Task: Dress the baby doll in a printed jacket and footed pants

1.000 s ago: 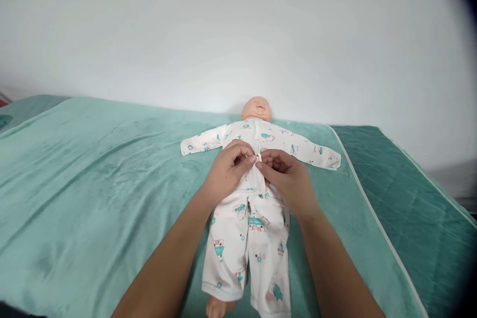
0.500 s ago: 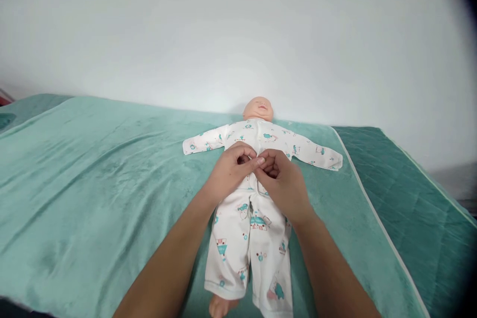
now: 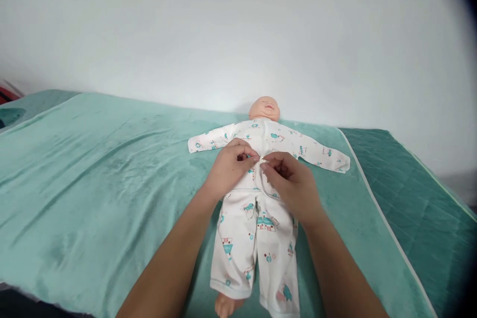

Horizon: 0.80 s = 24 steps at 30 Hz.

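A baby doll [image 3: 265, 108] lies on its back, dressed in a white printed baby shirt [image 3: 316, 154] with sleeves spread wide and matching baby pants [image 3: 234, 238]. One bare foot pokes out of the left pant leg. Over the doll's belly, my left hand [image 3: 234, 164] pinches one front edge of the shirt. Just to the right, my right hand [image 3: 290, 179] pinches the opposite edge, thumb against fingers. The fingertips almost meet at the front opening, and any fastener between them is too small to make out.
A light green plush blanket [image 3: 93, 184] covers the bed under the doll. To the right shows a darker green quilted cover [image 3: 406, 198]. A white wall [image 3: 223, 44] rises directly behind the doll's head. Something red [image 3: 8, 94] sits at the far left edge.
My fingertips have drawn slightly apart, and a bit of the shirt's edge now shows between them. The whole view has shifted a little, so the doll appears farther right.
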Available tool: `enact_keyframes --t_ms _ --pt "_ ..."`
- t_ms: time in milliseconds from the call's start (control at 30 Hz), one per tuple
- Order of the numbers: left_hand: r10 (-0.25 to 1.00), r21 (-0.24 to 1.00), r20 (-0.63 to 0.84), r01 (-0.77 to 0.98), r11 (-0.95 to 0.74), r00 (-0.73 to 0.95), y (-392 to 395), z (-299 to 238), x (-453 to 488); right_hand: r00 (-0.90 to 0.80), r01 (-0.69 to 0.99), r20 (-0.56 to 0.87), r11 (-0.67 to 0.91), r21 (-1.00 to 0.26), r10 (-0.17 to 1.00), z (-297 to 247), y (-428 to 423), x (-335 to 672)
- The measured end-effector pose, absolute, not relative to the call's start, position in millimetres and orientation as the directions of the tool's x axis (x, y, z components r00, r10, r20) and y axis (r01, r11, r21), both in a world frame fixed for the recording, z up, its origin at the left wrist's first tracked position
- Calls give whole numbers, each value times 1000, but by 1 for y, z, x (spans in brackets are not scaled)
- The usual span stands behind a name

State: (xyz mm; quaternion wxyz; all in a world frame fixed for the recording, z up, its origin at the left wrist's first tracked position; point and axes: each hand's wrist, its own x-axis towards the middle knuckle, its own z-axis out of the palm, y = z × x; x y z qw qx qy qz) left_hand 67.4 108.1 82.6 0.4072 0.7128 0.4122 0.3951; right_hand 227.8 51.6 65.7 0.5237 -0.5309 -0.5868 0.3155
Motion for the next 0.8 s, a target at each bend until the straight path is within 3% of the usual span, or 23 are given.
enact_keyframes --t_ms 133,267,433,500,600,667,800 --pt "906 869 309 303 -393 288 112 78 65 253 205 330 283 -937 909 60 53 232" --pt "898 803 412 405 -438 155 128 64 52 437 372 441 289 -882 784 52 60 242" --pt "889 533 457 792 -297 26 154 37 42 406 522 504 259 -813 762 33 81 261" --pt "903 436 426 864 -253 50 159 30 44 400 536 485 231 -812 777 25 90 266" --pt "915 395 402 893 -214 41 158 23 44 375 584 450 170 -794 810 13 101 273" --pt "919 386 394 905 -176 11 154 20 37 334 684 453 118 -719 827 7 102 280" --pt "926 355 365 934 -43 -96 148 17 0 247 898 417 -46 -437 875 -1 89 311"
